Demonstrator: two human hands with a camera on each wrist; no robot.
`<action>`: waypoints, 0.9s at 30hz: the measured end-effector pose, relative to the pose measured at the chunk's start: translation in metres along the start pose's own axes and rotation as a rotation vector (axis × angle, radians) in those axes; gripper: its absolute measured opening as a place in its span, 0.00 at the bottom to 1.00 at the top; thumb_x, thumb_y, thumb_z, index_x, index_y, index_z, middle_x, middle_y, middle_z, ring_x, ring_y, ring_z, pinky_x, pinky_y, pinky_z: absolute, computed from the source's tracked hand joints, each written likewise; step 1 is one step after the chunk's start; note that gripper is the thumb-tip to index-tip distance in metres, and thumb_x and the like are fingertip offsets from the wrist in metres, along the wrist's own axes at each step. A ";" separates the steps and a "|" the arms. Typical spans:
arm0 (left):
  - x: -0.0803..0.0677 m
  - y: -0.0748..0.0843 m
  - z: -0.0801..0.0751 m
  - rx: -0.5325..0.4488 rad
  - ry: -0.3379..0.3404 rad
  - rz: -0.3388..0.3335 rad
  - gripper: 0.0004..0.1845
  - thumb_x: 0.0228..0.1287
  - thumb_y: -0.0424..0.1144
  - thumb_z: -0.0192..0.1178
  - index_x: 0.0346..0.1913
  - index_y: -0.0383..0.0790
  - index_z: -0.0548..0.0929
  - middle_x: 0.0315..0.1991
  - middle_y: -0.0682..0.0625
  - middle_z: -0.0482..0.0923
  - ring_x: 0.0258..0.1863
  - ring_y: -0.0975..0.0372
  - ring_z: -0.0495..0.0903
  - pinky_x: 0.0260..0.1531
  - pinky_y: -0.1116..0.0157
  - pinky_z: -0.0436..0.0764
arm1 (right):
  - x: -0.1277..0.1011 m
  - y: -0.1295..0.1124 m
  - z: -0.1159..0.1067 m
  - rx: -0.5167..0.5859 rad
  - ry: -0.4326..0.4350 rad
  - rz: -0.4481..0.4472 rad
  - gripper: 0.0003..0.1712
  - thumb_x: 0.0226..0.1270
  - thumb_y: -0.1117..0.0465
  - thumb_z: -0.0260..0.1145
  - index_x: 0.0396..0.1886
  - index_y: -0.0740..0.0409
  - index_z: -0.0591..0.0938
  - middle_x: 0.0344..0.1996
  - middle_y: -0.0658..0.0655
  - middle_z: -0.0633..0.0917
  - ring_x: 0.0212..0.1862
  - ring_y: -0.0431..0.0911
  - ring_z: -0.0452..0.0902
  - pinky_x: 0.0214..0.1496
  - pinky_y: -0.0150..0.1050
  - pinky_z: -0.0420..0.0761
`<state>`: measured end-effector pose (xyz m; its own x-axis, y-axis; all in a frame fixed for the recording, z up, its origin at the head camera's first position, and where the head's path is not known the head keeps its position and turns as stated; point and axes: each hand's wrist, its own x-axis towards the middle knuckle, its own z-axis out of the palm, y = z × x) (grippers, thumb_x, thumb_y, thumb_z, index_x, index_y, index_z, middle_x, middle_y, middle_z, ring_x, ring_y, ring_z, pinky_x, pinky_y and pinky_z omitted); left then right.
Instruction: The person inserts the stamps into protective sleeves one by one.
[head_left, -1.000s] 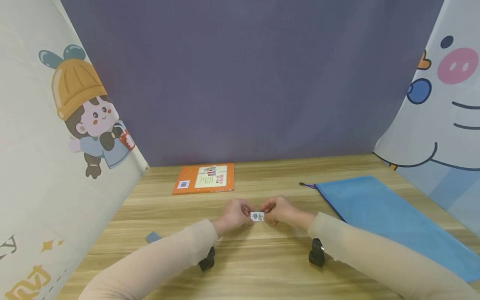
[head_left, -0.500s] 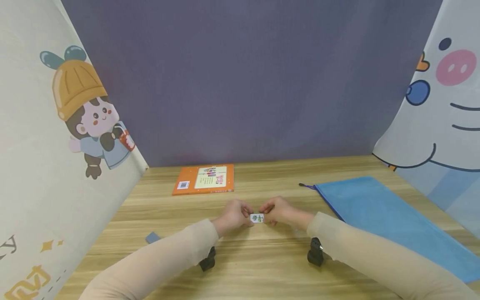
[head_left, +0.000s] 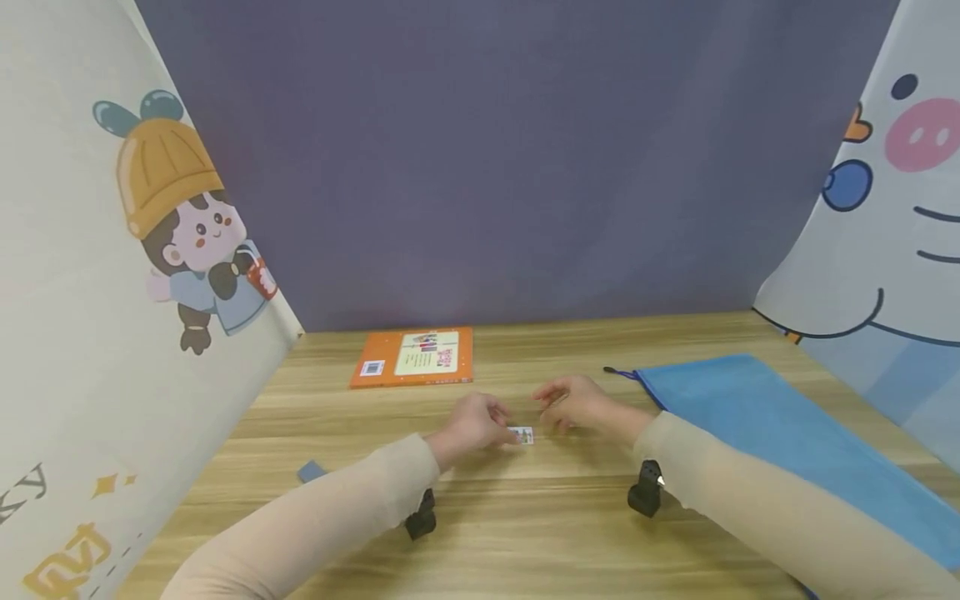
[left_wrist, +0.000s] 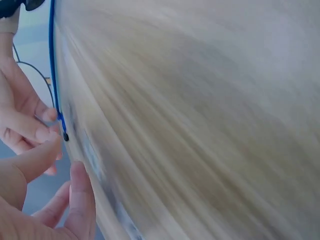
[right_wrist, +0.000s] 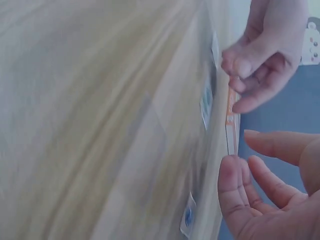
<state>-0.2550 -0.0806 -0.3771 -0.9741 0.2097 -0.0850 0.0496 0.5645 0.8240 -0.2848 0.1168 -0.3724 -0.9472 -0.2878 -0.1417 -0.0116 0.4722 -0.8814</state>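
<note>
A small white picture card (head_left: 522, 435) lies low over the wooden table (head_left: 525, 533) at mid-table. My left hand (head_left: 501, 425) pinches its left end with curled fingers. My right hand (head_left: 557, 402) hovers just right of and behind the card with its fingers loosely spread, holding nothing. The right wrist view is blurred; it shows the left hand (right_wrist: 250, 65) curled at the top right and the right hand's fingers (right_wrist: 235, 195) apart at the bottom right. In the left wrist view both hands sit at the left edge over the streaked table.
An orange book (head_left: 412, 357) lies flat at the back of the table. A blue zip pouch (head_left: 750, 425) covers the right side, its zipper pull (head_left: 609, 370) toward the middle. A small grey-blue block (head_left: 310, 472) sits at the left. Cartoon-printed curtains stand on both sides.
My right hand has let go of the card and moved up and to the right. The left hand keeps the card, which has lowered slightly toward the table.
</note>
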 end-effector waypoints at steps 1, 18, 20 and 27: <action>-0.001 0.002 0.001 0.001 0.000 -0.004 0.25 0.43 0.35 0.78 0.46 0.31 0.83 0.32 0.46 0.82 0.25 0.60 0.82 0.26 0.68 0.84 | 0.001 0.001 -0.003 0.001 -0.002 -0.008 0.26 0.53 0.73 0.71 0.55 0.69 0.78 0.47 0.66 0.82 0.31 0.45 0.79 0.34 0.40 0.86; -0.018 0.031 0.039 -0.189 -0.078 -0.020 0.30 0.46 0.36 0.77 0.54 0.33 0.79 0.35 0.46 0.86 0.26 0.56 0.85 0.26 0.64 0.87 | 0.000 0.021 -0.044 -0.166 -0.029 -0.050 0.30 0.55 0.66 0.73 0.58 0.68 0.76 0.48 0.66 0.83 0.40 0.45 0.80 0.39 0.41 0.85; -0.018 0.033 0.045 -0.184 -0.088 -0.018 0.29 0.46 0.35 0.77 0.53 0.33 0.80 0.33 0.48 0.85 0.25 0.57 0.85 0.24 0.65 0.87 | 0.001 0.025 -0.046 -0.176 -0.024 -0.050 0.29 0.54 0.66 0.74 0.56 0.69 0.77 0.47 0.66 0.84 0.39 0.45 0.80 0.38 0.40 0.85; -0.018 0.033 0.067 -0.147 -0.094 0.030 0.21 0.45 0.33 0.77 0.44 0.33 0.83 0.29 0.51 0.84 0.22 0.63 0.81 0.21 0.68 0.84 | 0.001 0.031 -0.050 -0.250 -0.028 -0.043 0.27 0.51 0.62 0.77 0.50 0.68 0.81 0.45 0.64 0.85 0.41 0.45 0.80 0.38 0.36 0.84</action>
<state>-0.2210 -0.0120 -0.3858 -0.9475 0.3017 -0.1057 0.0385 0.4358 0.8992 -0.3018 0.1732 -0.3775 -0.9350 -0.3329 -0.1221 -0.1335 0.6495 -0.7485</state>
